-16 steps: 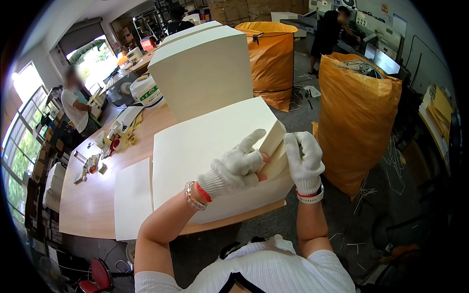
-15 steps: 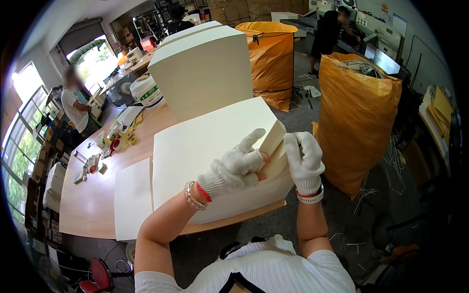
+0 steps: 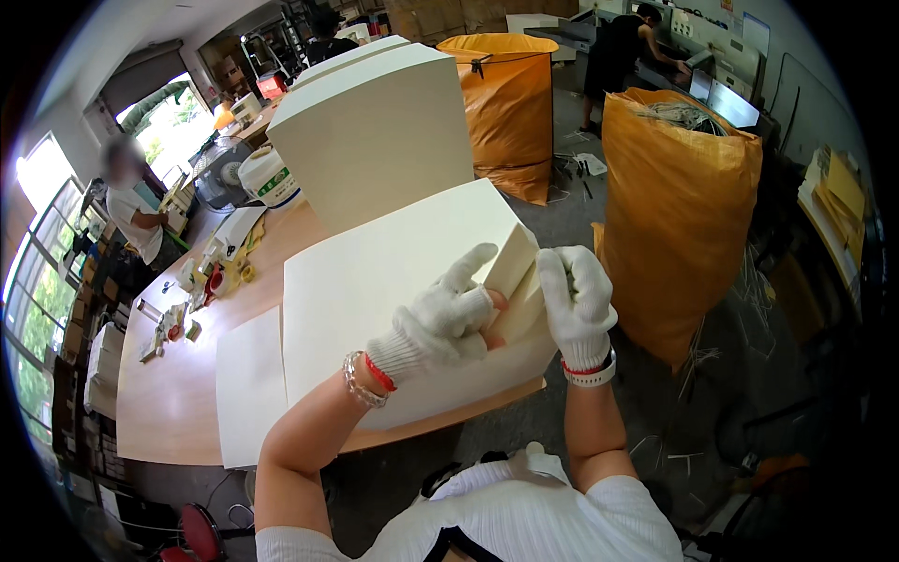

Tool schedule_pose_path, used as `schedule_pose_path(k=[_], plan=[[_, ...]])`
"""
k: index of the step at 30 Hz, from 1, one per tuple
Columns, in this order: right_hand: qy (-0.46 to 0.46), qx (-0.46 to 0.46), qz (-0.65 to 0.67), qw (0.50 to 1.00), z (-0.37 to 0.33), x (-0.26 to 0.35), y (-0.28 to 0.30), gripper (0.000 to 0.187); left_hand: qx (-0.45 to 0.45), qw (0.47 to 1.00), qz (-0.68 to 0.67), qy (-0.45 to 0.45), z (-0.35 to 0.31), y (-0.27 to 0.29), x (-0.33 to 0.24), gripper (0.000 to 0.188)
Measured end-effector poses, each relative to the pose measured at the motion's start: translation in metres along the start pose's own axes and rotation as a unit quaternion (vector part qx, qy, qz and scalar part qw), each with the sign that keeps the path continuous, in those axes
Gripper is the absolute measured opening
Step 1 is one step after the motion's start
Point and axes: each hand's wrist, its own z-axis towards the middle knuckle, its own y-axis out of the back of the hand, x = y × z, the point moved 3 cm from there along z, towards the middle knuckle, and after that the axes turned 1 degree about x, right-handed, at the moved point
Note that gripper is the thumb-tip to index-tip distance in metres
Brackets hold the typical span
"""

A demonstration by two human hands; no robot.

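A thick stack of white paper sheets [image 3: 375, 244] lies before me on the table, its near right corner bent upward and parted. My left hand [image 3: 440, 318], in a white knitted glove with bare fingertips showing, rests over that corner. Its thumb stretches along the top while the other fingers curl against the raised sheets. At the corner's right edge my right hand [image 3: 576, 304], gloved too, is closed with its fingers folded in, gripping the sheet edges. Its fingertips are partly hidden. Behind stands a taller stack of white sheets [image 3: 384, 140].
Another white sheet pile [image 3: 251, 384] lies left on the wooden table [image 3: 178, 403], near tape rolls [image 3: 220, 281], a white bucket [image 3: 270, 176] and a fan [image 3: 222, 175]. Orange sacks [image 3: 674, 225] stand right, with scraps on the floor. Co-workers stand left [image 3: 136, 211] and far right [image 3: 613, 66].
The view has shifted slightly, moving the scene a little left. Both hands keep nearly the same hold at the raised corner. The far right co-worker has an arm reaching out to the machine.
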Motion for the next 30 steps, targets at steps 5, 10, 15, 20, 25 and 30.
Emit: schedule_pose_path(k=[5,10,15,20,25,30], plan=[[-0.006,0.002,0.016,1.0,0.001,0.002,0.0,0.014,-0.032,0.999,0.012,-0.016,-0.004,-0.004,0.01,0.031],[-0.014,0.01,0.04,0.999,0.003,0.002,0.002,0.012,-0.024,0.998,0.042,-0.052,-0.005,-0.004,0.016,0.038],[-0.019,0.01,0.041,0.999,0.002,-0.003,0.003,0.012,0.027,0.999,0.028,-0.012,0.003,0.0,0.001,0.031],[-0.045,0.007,0.042,0.998,0.001,-0.001,0.002,0.013,-0.012,0.999,0.034,-0.022,-0.003,-0.002,0.007,0.032],[-0.031,-0.002,0.032,0.999,0.0,-0.001,0.001,0.014,-0.032,0.999,0.019,-0.024,-0.003,-0.006,0.014,0.032],[-0.039,0.017,0.052,0.998,-0.001,-0.003,0.004,0.011,-0.007,0.996,0.081,-0.046,-0.003,-0.002,0.005,0.03]])
